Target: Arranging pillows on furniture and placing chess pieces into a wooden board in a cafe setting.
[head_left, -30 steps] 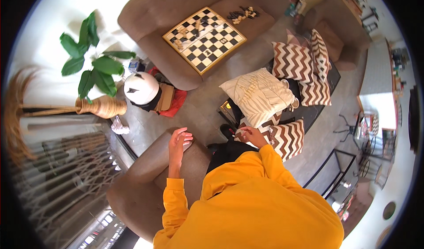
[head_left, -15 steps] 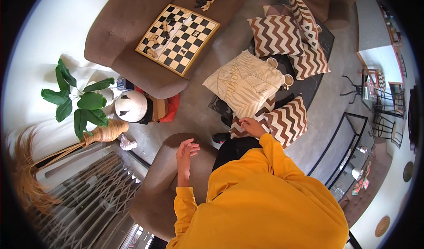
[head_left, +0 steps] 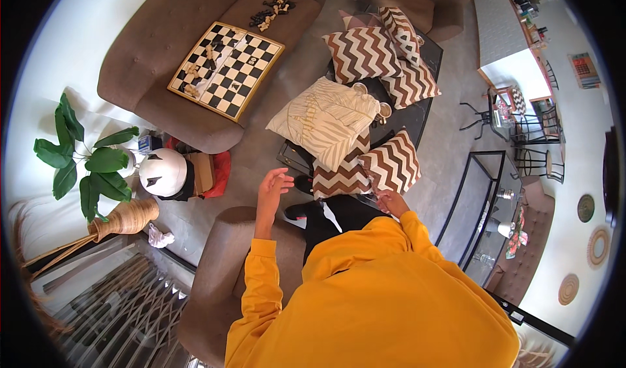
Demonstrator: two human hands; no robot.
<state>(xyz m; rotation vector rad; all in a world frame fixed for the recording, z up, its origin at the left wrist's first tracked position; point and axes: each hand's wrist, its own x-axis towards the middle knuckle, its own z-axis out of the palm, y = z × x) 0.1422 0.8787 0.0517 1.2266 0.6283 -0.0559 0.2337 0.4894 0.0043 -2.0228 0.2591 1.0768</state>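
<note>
My left hand (head_left: 274, 188) is raised in front of me above the floor, fingers apart, holding nothing. My right hand (head_left: 392, 203) is by the near corner of a brown-and-white zigzag cushion (head_left: 393, 161), its fingers loosely bent; nothing shows in them, and contact with the cushion is unclear. Left of that cushion, a second zigzag cushion (head_left: 341, 181) is partly covered by a beige leaf-patterned cushion (head_left: 326, 117). More zigzag cushions (head_left: 362, 53) are piled on the far part of a black low table (head_left: 417, 115). Two light cups (head_left: 383, 111) stand beside the beige cushion.
A chessboard (head_left: 225, 71) with some pieces lies on a brown sofa (head_left: 140, 61); more pieces (head_left: 270, 14) are heaped beside it. A brown armchair (head_left: 225, 250) stands close on my left. Also left are a white helmet (head_left: 163, 172) and a plant (head_left: 104, 162). A black-framed table (head_left: 479, 205) stands right.
The view has shifted, moving the sofa and cushions leftward in the picture. My left hand has risen forward. My right hand has drawn back, lower and closer to my body.
</note>
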